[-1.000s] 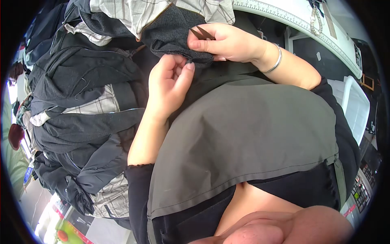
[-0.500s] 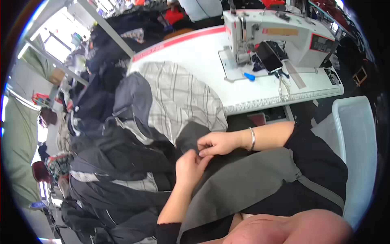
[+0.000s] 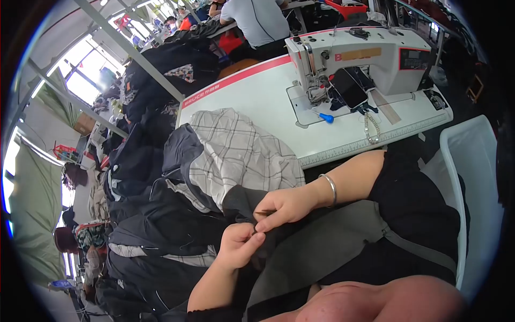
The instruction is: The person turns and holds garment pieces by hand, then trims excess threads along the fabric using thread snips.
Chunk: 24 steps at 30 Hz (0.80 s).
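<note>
A dark jacket with a plaid lining (image 3: 244,153) lies partly over the table's left corner and down toward my lap. My right hand (image 3: 287,206), with a silver bangle at the wrist, pinches the dark edge of this garment. Under its curled fingers a small brownish sliver shows, too little to name. Close below, my left hand (image 3: 238,246) is closed on the same edge, thumb against the fingers. The fingertips of both hands almost meet, and the cloth between them is mostly hidden. A grey apron (image 3: 322,249) covers my lap.
A white sewing machine (image 3: 357,56) stands on the white table (image 3: 241,91). By it lie a black phone (image 3: 348,88), a small blue tool (image 3: 325,117) and a beaded string (image 3: 371,129). Dark garments (image 3: 166,225) pile up at left. A pale bin (image 3: 472,177) is at right. Another person (image 3: 255,24) sits behind.
The view has tilted up, showing more of the room and the person behind. Both hands have shifted slightly down and left in view, still pinching the jacket edge.
</note>
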Each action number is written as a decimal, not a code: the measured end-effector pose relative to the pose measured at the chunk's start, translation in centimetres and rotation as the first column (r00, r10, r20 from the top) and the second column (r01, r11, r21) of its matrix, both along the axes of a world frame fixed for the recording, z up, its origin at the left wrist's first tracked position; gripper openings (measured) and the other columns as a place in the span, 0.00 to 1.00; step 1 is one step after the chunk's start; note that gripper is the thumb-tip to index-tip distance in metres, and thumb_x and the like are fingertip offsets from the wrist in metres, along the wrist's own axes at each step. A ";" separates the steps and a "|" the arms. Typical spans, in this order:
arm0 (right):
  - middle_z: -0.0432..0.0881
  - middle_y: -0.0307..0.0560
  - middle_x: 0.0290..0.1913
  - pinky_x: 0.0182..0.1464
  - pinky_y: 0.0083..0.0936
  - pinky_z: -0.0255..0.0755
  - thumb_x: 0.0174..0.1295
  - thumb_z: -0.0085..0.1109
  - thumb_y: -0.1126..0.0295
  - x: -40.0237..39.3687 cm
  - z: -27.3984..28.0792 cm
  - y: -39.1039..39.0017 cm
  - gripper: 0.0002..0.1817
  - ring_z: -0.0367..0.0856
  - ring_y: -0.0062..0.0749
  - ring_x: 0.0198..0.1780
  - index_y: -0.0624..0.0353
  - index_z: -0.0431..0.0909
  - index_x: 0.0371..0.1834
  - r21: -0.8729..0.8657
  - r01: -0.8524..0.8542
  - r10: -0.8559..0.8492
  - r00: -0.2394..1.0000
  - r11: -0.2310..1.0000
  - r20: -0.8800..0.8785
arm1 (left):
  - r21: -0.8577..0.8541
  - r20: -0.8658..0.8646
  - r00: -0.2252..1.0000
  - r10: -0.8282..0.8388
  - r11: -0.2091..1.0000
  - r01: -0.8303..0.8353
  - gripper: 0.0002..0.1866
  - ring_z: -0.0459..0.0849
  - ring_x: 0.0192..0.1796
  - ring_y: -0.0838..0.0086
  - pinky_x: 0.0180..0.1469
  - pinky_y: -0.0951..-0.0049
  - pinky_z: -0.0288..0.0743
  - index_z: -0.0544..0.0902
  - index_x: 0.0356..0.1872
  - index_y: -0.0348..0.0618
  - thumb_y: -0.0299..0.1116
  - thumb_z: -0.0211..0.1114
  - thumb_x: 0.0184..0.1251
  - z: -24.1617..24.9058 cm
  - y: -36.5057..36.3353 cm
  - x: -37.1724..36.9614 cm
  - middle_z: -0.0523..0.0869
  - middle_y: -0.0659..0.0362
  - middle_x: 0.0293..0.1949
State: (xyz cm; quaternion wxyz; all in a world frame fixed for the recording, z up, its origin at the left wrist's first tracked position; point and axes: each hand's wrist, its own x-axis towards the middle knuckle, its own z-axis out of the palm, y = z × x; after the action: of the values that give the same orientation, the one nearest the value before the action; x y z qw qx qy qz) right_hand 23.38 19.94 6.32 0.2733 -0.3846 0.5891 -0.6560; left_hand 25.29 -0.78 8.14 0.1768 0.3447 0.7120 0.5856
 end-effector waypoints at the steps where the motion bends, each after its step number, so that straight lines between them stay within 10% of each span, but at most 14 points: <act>1: 0.67 0.28 0.22 0.26 0.16 0.57 0.64 0.57 0.58 0.8 0.1 -0.1 0.15 0.62 0.12 0.25 0.55 0.72 0.24 -0.021 0.122 -0.113 0.961 0.992 0.251 | 0.108 0.078 0.997 -0.001 0.994 -0.008 0.17 0.60 0.15 0.83 0.18 0.78 0.53 0.67 0.14 0.43 0.25 0.62 0.60 -0.9 0.0 0.0 0.68 0.67 0.14; 2: 0.68 0.27 0.23 0.26 0.15 0.58 0.64 0.58 0.59 1.6 0.1 -0.2 0.13 0.62 0.11 0.25 0.52 0.72 0.24 -0.007 0.243 -0.209 0.847 0.970 0.489 | 0.198 0.447 0.892 0.067 0.965 -0.172 0.16 0.61 0.15 0.83 0.17 0.80 0.54 0.67 0.15 0.45 0.26 0.61 0.61 -2.5 -0.8 0.4 0.68 0.67 0.14; 7: 0.70 0.29 0.22 0.20 0.11 0.54 0.64 0.56 0.56 0.8 -6.0 -1.4 0.12 0.63 0.12 0.19 0.48 0.71 0.28 -0.484 0.400 0.078 0.703 0.779 0.707 | 0.399 0.413 0.885 0.216 0.830 -0.389 0.13 0.65 0.16 0.81 0.18 0.80 0.57 0.68 0.20 0.40 0.29 0.60 0.61 -6.1 1.8 0.5 0.71 0.65 0.17; 10: 0.66 0.24 0.23 0.25 0.13 0.53 0.63 0.58 0.62 0.0 -6.0 0.0 0.13 0.59 0.08 0.24 0.50 0.70 0.23 -0.266 0.259 -0.139 0.907 0.929 0.397 | -0.043 -0.321 0.912 0.255 0.958 -0.283 0.12 0.65 0.18 0.79 0.21 0.78 0.59 0.69 0.21 0.39 0.29 0.63 0.56 -6.5 0.8 -0.6 0.68 0.62 0.16; 14: 0.65 0.31 0.21 0.26 0.18 0.54 0.63 0.59 0.67 -0.5 -5.5 0.7 0.14 0.59 0.13 0.25 0.58 0.67 0.22 -0.111 0.138 -0.136 0.990 0.984 0.025 | -0.284 -0.382 0.838 0.390 0.814 -0.508 0.12 0.70 0.17 0.72 0.21 0.73 0.63 0.70 0.21 0.41 0.29 0.68 0.48 -3.2 2.1 0.1 0.69 0.59 0.15; 19: 0.67 0.41 0.22 0.24 0.24 0.58 0.58 0.64 0.61 -1.3 -4.9 1.1 0.17 0.63 0.30 0.22 0.60 0.69 0.23 -0.104 0.301 -0.310 0.794 0.948 -0.524 | -0.327 -0.431 0.852 0.298 0.828 -0.456 0.09 0.73 0.20 0.62 0.24 0.67 0.66 0.73 0.22 0.39 0.28 0.64 0.55 -3.4 1.5 -0.2 0.73 0.54 0.18; 24: 0.70 0.43 0.23 0.27 0.27 0.65 0.48 0.69 0.49 -0.3 -1.4 1.1 0.25 0.70 0.35 0.25 0.59 0.70 0.24 0.085 0.436 -0.286 0.713 0.896 -0.640 | -0.265 -0.386 0.879 0.281 0.879 -0.397 0.08 0.73 0.21 0.60 0.24 0.66 0.65 0.73 0.22 0.38 0.26 0.63 0.56 -3.3 1.9 0.5 0.73 0.52 0.18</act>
State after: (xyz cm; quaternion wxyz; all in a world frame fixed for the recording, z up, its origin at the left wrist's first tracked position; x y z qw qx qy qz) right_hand 23.09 21.05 4.92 -0.0244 -0.4181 0.7808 -0.4635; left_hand 25.84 1.13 4.85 0.0021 0.2718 0.8707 0.4099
